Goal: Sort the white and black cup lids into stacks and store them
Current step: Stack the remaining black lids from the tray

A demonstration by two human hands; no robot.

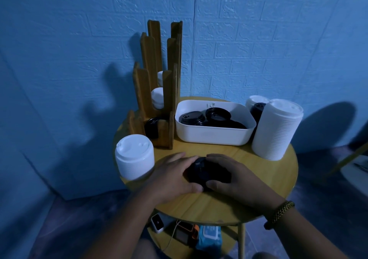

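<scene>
A short stack of black lids (pixel 207 172) stands on the round wooden table (pixel 215 203) near its front. My left hand (pixel 175 176) and my right hand (pixel 233 176) grip it from either side, thumbs nearly meeting in front. A white tub (pixel 213 134) behind holds several loose black lids (pixel 211 117). A stack of white lids (pixel 135 157) stands at the left edge. A taller white stack (pixel 276 129) stands at the right. The wooden lid rack (pixel 157 83) at the back left holds white lids (pixel 157 97) in its upper slots and black lids (pixel 152 127) in its lowest.
Behind the tall white stack are another white stack (pixel 255 100) and a black lid (pixel 257 109). A lower shelf (pixel 159 238) carries small devices and a blue wipes pack (pixel 209 238). The blue brick-pattern wall stands close behind the table.
</scene>
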